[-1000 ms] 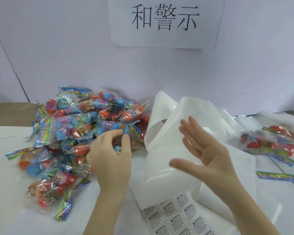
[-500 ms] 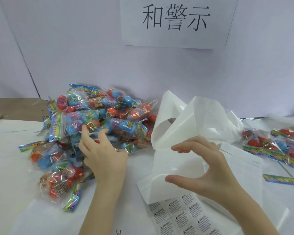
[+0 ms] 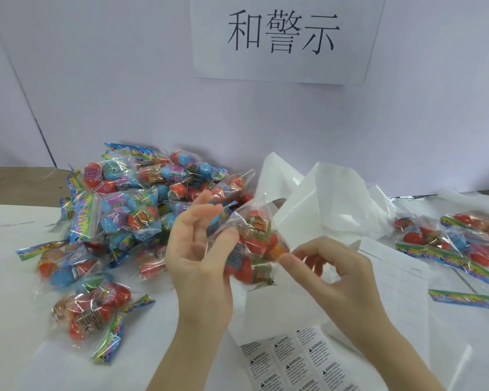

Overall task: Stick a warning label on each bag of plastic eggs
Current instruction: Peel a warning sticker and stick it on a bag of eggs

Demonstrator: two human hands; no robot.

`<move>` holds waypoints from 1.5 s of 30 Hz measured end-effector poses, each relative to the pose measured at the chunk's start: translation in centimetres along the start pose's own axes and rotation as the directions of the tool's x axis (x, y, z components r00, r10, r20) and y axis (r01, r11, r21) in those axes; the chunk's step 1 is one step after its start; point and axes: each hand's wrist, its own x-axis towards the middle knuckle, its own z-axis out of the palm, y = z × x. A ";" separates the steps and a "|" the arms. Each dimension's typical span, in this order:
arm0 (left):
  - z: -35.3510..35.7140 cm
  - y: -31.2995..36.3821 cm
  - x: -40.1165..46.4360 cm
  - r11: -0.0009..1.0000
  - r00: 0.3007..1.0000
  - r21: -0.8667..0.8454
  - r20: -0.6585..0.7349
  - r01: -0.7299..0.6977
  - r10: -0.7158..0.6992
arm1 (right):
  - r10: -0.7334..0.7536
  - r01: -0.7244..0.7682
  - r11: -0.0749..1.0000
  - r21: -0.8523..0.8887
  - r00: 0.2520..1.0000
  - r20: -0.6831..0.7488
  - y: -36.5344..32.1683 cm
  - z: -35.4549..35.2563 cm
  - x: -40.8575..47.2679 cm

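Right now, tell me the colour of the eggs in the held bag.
Mostly red-orange, in the held bag; head view.

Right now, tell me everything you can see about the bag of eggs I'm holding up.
The held bag is a clear, crinkly plastic pouch with red-orange eggs inside, some wrapped in printed bands. It is lifted off the table, in front of the white plastic bag. The left hand holds its left side with thumb in front; the right hand pinches its right edge. No warning label shows on it.
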 end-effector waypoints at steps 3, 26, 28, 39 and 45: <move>0.3 0.2 -0.1 0.936 0.959 -0.221 -0.003 0.274 -0.282 | 0.090 -0.088 0.995 0.049 0.996 -0.028 0.0 -0.2 0.2; 0.5 -0.6 -1.1 0.877 0.832 0.379 0.349 0.295 -0.431 | 0.363 -0.216 0.682 0.699 0.929 -0.067 0.0 -1.6 1.0; 0.6 -0.8 -1.3 0.869 0.822 0.406 0.365 0.282 -0.437 | 0.372 -0.208 0.663 0.719 0.925 -0.075 0.0 -1.5 1.0; 0.3 -0.9 -1.1 0.916 0.853 0.260 0.351 0.307 -0.386 | 0.316 -0.342 0.733 0.588 0.937 0.152 0.2 -1.4 0.9; 0.7 -0.7 -1.2 0.904 0.844 0.298 0.353 0.307 -0.403 | 0.309 -0.321 0.725 0.609 0.942 0.129 0.1 -1.3 0.8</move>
